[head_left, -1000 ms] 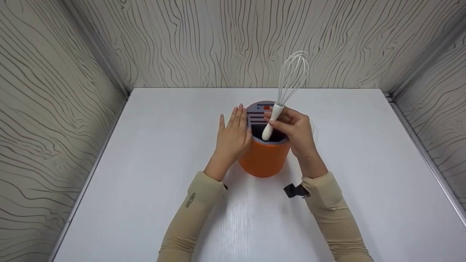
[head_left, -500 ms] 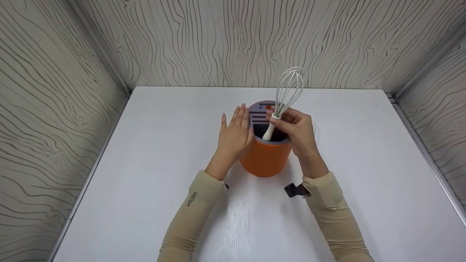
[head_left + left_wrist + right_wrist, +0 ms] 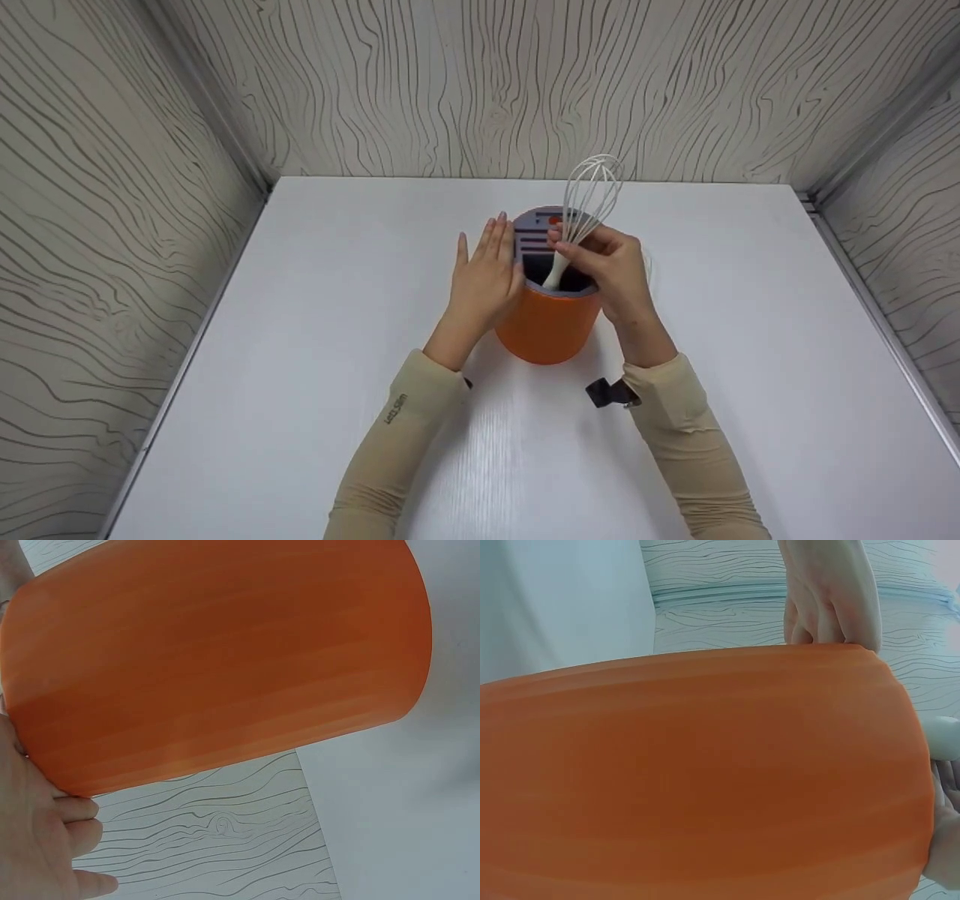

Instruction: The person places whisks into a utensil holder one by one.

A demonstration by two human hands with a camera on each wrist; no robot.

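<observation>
An orange utensil holder (image 3: 550, 328) with a grey slotted top stands upright on the table. My left hand (image 3: 484, 286) rests flat against its left side, fingers straight and pointing away. In the left wrist view the orange wall fills the upper part, with the hand (image 3: 37, 832) along its rim end. Over the front compartment, my right hand (image 3: 619, 266) pinches a white whisk (image 3: 596, 195) near the top of its handle. Wires point up, and the handle's lower end is inside the dark opening. In the right wrist view, part of the white handle (image 3: 943, 736) shows beyond the rim.
Thin white curved wires (image 3: 649, 270) show just right of the right hand, mostly hidden behind it. The white table (image 3: 337, 315) meets wood-patterned walls (image 3: 420, 90) at the back and sides. A black strap piece (image 3: 606, 392) sticks out from the right wrist.
The whisk has moved down, its handle sinking deeper into the holder's front compartment. My right fingers now pinch higher, close to the wires. My left hand has stayed against the holder.
</observation>
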